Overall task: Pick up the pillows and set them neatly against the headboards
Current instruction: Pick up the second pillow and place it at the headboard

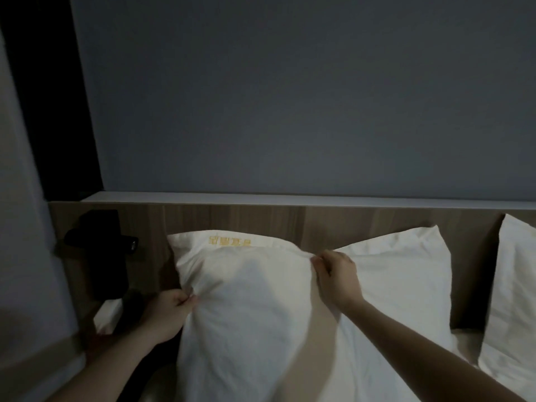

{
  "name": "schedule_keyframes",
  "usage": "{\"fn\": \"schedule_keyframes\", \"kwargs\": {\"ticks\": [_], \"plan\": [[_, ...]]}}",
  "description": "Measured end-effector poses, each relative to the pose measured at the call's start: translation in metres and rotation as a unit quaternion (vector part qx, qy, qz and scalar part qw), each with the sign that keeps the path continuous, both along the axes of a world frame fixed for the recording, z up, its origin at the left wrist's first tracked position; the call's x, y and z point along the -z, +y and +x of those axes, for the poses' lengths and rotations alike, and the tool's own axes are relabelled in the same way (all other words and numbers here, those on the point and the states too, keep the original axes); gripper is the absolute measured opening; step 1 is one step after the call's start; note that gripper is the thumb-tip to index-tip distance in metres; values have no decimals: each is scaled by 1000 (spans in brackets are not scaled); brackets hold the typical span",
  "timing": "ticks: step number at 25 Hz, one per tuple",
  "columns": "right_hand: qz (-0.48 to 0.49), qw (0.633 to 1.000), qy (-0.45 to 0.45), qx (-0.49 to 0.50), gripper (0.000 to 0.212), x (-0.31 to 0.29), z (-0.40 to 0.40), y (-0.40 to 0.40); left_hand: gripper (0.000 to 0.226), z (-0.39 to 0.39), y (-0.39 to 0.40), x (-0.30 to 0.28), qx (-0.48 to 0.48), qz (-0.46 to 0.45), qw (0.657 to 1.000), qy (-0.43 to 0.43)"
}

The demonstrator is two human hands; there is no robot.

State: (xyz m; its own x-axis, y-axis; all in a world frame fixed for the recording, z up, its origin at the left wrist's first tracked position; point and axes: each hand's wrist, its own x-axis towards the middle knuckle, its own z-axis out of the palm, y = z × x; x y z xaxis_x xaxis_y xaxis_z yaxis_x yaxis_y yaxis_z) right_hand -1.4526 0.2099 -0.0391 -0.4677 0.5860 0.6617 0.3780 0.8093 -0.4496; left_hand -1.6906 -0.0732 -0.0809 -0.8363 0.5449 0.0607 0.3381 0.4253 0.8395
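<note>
A white pillow (246, 300) with yellow embroidered lettering near its top edge leans against the wooden headboard (261, 219). My left hand (171, 311) pinches the fabric at its left side. My right hand (336, 274) pinches the fabric at its upper right edge. Behind it, to the right, a second white pillow (406, 280) stands against the headboard. Part of a third white pillow (513, 285) shows at the frame's right edge, also propped upright.
A black reading lamp (104, 250) is mounted on the headboard to the left of the pillows. A pale ledge (290, 198) runs along the top of the headboard under a grey wall. White bedding (107, 317) shows at the lower left.
</note>
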Motion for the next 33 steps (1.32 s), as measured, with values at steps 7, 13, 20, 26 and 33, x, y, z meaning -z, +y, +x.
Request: {"fn": "schedule_keyframes", "kwargs": {"ticks": [7,13,20,26,33], "plan": [[-86,996,-9,-27,25,-25,-3,17,36,17,25,-74,-122,75,989,35],[-93,938,-333,-4,38,-67,16,40,52,16,52,-104,-68,-41,959,271],[-108,880,-463,1,27,-76,9,49,8,14,56,-112,-46,-156,932,323],[-59,985,-149,67,30,-76,6,58,12,-4,65,-119,-106,-74,943,307],[-121,988,-70,60,19,-52,-8,43,48,17,56,-106,-23,2,978,205]]}}
